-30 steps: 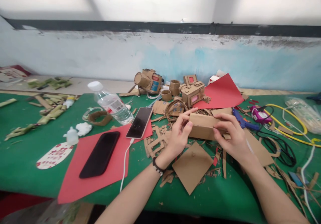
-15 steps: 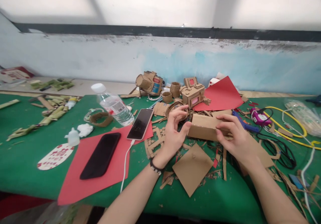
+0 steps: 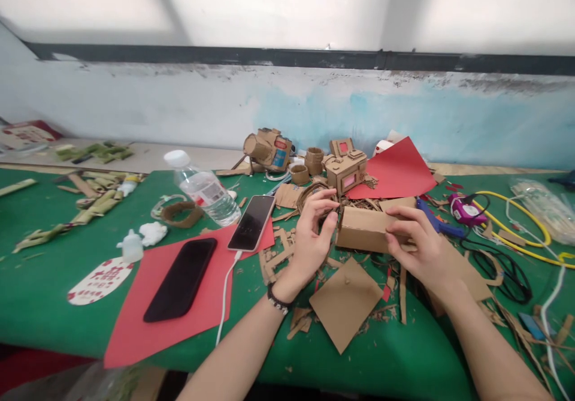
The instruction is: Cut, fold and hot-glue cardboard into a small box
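Observation:
A folded brown cardboard box (image 3: 363, 231) lies among scraps on the green table, a little right of the middle. My right hand (image 3: 417, 245) holds its right end between thumb and fingers. Beside its left end is my left hand (image 3: 313, 233), fingers curved and thumb apart, with nothing seen between them. Nearer me lies a flat square of cardboard (image 3: 345, 305). Behind the box stand a small cardboard camera model (image 3: 347, 170) and a cardboard ring (image 3: 314, 160).
Left are two phones (image 3: 180, 279) (image 3: 252, 222) on red paper (image 3: 121, 323) and a tilted water bottle (image 3: 204, 192). A blue tool (image 3: 440, 220), purple device (image 3: 467, 210) and yellow cable (image 3: 541, 233) lie right. Another cardboard model (image 3: 267, 149) stands behind.
My left thumb and fingers have shifted slightly, and a small gap now shows between the thumb and the box's left end. My right hand stays on the box.

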`<action>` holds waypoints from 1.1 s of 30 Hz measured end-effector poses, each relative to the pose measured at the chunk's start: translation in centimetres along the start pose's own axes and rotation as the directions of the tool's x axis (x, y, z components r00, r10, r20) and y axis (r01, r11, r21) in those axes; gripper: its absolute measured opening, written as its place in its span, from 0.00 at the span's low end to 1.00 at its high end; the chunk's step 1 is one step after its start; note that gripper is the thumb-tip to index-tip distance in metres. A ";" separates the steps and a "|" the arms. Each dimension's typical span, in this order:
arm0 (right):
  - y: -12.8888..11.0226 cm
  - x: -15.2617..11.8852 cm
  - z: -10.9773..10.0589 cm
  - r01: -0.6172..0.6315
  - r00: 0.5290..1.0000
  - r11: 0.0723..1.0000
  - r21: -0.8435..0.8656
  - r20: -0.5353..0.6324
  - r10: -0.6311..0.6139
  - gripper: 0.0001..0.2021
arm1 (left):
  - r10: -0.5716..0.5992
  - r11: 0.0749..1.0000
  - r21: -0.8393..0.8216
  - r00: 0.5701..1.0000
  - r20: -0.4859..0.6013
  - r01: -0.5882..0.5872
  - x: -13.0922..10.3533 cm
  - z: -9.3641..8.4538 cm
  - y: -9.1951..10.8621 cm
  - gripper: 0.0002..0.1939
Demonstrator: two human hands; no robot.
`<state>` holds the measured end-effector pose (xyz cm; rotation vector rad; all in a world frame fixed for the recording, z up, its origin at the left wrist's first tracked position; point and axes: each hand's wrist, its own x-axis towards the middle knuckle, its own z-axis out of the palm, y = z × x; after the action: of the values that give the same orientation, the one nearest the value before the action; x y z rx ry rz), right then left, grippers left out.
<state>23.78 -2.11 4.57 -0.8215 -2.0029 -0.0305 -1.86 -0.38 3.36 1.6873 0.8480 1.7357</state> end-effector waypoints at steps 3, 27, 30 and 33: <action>0.0 0.2 -0.3 -0.002 1.000 1.000 -0.007 -0.020 0.002 0.15 | 0.056 0.998 0.021 0.992 0.114 -0.059 0.4 -0.5 0.0 0.18; 0.3 -0.1 -0.5 -0.007 1.000 1.000 -0.001 -0.027 0.007 0.15 | -0.153 0.987 -0.088 0.964 -0.217 0.137 1.2 -1.2 -0.3 0.15; 0.4 -0.1 -0.4 0.001 1.000 1.000 -0.002 -0.028 -0.001 0.16 | -0.192 0.977 -0.131 0.966 -0.175 0.170 1.1 -0.9 -0.3 0.17; 0.4 -0.1 -0.4 0.005 1.000 1.000 -0.002 -0.018 -0.005 0.16 | -0.228 0.967 -0.154 0.962 -0.151 0.205 1.0 -0.6 -0.2 0.17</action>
<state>24.34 -1.96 4.61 -0.8147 -1.9880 -0.0423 -2.53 0.51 3.80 1.3205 0.9293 1.7572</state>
